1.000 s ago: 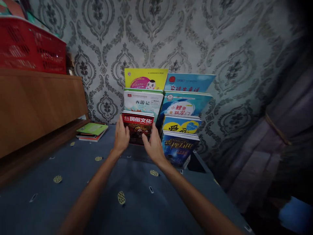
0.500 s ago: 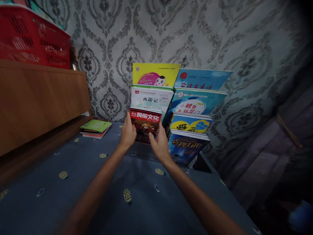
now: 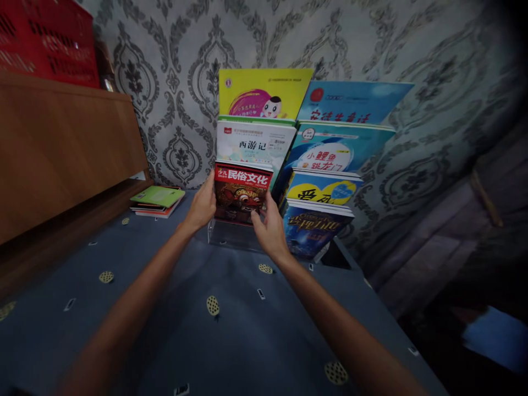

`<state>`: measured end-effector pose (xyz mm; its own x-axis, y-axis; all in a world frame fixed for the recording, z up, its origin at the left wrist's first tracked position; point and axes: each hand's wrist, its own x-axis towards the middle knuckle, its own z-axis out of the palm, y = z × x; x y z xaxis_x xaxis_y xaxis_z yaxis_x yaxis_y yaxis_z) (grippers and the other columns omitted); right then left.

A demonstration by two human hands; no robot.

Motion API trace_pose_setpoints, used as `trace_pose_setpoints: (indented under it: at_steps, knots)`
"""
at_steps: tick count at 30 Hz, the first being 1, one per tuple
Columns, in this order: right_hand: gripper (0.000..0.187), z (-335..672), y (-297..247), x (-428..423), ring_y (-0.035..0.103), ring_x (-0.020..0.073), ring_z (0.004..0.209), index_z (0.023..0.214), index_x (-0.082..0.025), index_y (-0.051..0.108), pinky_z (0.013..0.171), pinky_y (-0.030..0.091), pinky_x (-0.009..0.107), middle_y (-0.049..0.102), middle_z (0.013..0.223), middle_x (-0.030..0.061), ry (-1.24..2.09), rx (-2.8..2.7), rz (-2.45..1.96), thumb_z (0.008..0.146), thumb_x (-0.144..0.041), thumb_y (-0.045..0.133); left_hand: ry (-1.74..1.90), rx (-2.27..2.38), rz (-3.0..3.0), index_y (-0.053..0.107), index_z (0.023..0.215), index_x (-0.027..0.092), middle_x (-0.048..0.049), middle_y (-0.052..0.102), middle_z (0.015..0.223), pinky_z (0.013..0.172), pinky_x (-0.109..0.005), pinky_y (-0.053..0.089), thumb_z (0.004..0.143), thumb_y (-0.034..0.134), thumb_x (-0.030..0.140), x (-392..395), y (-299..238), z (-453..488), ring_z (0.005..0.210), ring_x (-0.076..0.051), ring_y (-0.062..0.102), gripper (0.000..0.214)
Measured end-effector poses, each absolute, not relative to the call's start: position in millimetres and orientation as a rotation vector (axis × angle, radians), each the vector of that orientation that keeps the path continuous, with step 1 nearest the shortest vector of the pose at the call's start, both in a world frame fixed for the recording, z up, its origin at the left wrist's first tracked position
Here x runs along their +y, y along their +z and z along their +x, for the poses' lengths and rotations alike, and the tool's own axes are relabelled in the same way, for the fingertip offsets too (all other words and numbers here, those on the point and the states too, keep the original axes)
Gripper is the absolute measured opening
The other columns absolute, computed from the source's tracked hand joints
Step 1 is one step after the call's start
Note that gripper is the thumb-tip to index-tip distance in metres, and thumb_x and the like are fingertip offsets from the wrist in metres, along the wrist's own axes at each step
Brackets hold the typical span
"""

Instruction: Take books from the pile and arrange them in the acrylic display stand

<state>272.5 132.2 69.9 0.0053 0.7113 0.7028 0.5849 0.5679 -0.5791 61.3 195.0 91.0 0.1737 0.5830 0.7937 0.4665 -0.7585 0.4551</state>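
A red-topped, dark book (image 3: 241, 195) stands tilted back at the front of a clear stand (image 3: 235, 234). My left hand (image 3: 202, 203) is at its left edge, fingers stretched out along the side, thumb off the cover. At the lower right edge, my right hand (image 3: 270, 228) grips the book with the thumb on the cover; its other fingers are partly hidden. Behind it rise a white book (image 3: 253, 144) and a yellow book (image 3: 264, 91). To the right stands a column with a dark blue book (image 3: 315, 231), a yellow-and-blue book (image 3: 322, 190) and two bluish books behind.
A small pile of books (image 3: 159, 197) lies at the left on the dark blue patterned cloth (image 3: 165, 319). Beyond it is a wooden cabinet (image 3: 70, 143) with a red basket (image 3: 61, 47) on top. Patterned wallpaper (image 3: 173, 110) backs the stand; a curtain (image 3: 449, 247) hangs at right.
The view has tipped down and come closer to the books. My left hand has slid leftward off the red-topped book's cover to its edge; my right hand stays on its lower right.
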Motion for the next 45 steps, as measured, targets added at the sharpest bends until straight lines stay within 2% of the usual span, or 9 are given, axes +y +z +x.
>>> trace_pose_setpoints:
  at_steps: [7, 15, 20, 23, 27, 32, 35, 40, 45]
  knots:
    - [0.079, 275.0, 64.1, 127.9, 0.041, 0.0319, 0.146, 0.164, -0.020, 0.016, 0.118, 0.039, 0.059, 0.039, 0.162, 0.0141, 0.156, -1.693, -1.104, 0.094, -0.028, 0.051, 1.596, 1.042, 2.340, 0.024, 0.159, 0.016, -0.0102, 0.030, 0.167, 0.129, -0.048, 0.021, 0.091, 0.043, 0.015, 186.6, 90.3, 60.9, 0.154, -0.027, 0.029, 0.071]
    - [0.077, 272.9, 63.4, 124.4, 0.043, 0.0329, 0.145, 0.164, -0.022, 0.016, 0.114, 0.042, 0.061, 0.043, 0.159, 0.0153, 0.179, -1.677, -1.115, 0.093, -0.023, 0.048, 1.587, 1.051, 2.354, 0.024, 0.160, 0.020, -0.0097, 0.033, 0.165, 0.127, -0.051, 0.026, 0.091, 0.041, 0.014, 180.8, 93.8, 61.6, 0.152, -0.027, 0.033, 0.071]
    - [0.075, 272.1, 60.9, 122.5, 0.042, 0.0330, 0.146, 0.163, -0.020, 0.019, 0.117, 0.040, 0.061, 0.042, 0.160, 0.0155, 0.208, -1.649, -1.061, 0.094, -0.023, 0.048, 1.583, 1.080, 2.350, 0.021, 0.160, 0.017, -0.0123, 0.030, 0.167, 0.129, -0.049, 0.022, 0.092, 0.041, 0.016, 182.8, 81.8, 58.2, 0.153, -0.025, 0.030, 0.070]
    - [0.075, 273.5, 58.1, 115.6, 0.040, 0.0322, 0.147, 0.163, -0.022, 0.019, 0.118, 0.039, 0.061, 0.042, 0.160, 0.0139, 0.199, -1.662, -1.047, 0.095, -0.024, 0.049, 1.612, 1.189, 2.344, 0.023, 0.158, 0.014, -0.0162, 0.034, 0.164, 0.127, -0.049, 0.025, 0.093, 0.042, 0.017, 190.9, 61.9, 45.6, 0.152, -0.026, 0.034, 0.069]
    - [0.068, 272.6, 43.4, 91.3, 0.040, 0.0298, 0.148, 0.162, -0.024, 0.023, 0.115, 0.043, 0.058, 0.039, 0.162, 0.0133, 0.214, -1.691, -1.061, 0.098, -0.029, 0.046, 1.238, 1.813, 2.339, 0.031, 0.154, 0.009, -0.0221, 0.042, 0.158, 0.123, -0.051, 0.030, 0.090, 0.043, 0.014, 207.7, 33.7, 15.0, 0.149, -0.028, 0.038, 0.065]
    - [0.061, 262.8, -4.5, 52.0, 0.039, 0.0250, 0.149, 0.161, -0.028, 0.028, 0.120, 0.039, 0.052, 0.041, 0.161, 0.0100, 0.240, -1.859, -1.052, 0.101, -0.027, 0.043, 0.892, 2.289, 2.149, 0.043, 0.142, -0.005, -0.0391, 0.037, 0.153, 0.114, -0.072, 0.027, 0.089, 0.042, 0.014, 227.4, 17.9, -27.6, 0.149, -0.045, 0.031, 0.056]
    - [0.060, 257.7, -35.8, 41.3, 0.041, 0.0243, 0.148, 0.160, -0.028, 0.031, 0.118, 0.043, 0.049, 0.042, 0.161, 0.0102, 0.339, -1.949, -1.113, 0.101, -0.025, 0.042, 0.752, 2.455, 2.082, 0.044, 0.141, -0.003, -0.0392, 0.037, 0.153, 0.112, -0.075, 0.024, 0.092, 0.041, 0.017, 237.3, 16.9, -43.7, 0.148, -0.047, 0.031, 0.053]
    - [0.047, 259.6, -53.4, 42.2, 0.046, 0.0258, 0.145, 0.147, -0.027, 0.053, 0.115, 0.047, 0.048, 0.047, 0.158, 0.0100, 0.397, -2.045, -1.123, 0.100, -0.025, 0.044, 0.544, 2.584, 2.073, 0.049, 0.137, -0.001, -0.0379, 0.047, 0.145, 0.109, -0.073, 0.030, 0.095, 0.040, 0.022, 250.7, 16.8, -51.8, 0.141, -0.045, 0.041, 0.049]
    - [0.043, 263.5, -45.7, 42.7, 0.051, 0.0273, 0.141, 0.140, -0.024, 0.059, 0.112, 0.051, 0.048, 0.052, 0.153, 0.0127, 0.388, -2.073, -1.085, 0.101, -0.026, 0.044, 0.325, 2.622, 2.136, 0.056, 0.128, 0.001, -0.0341, 0.059, 0.133, 0.108, -0.069, 0.031, 0.094, 0.030, 0.010, 257.4, 20.8, -56.2, 0.129, -0.040, 0.052, 0.044]
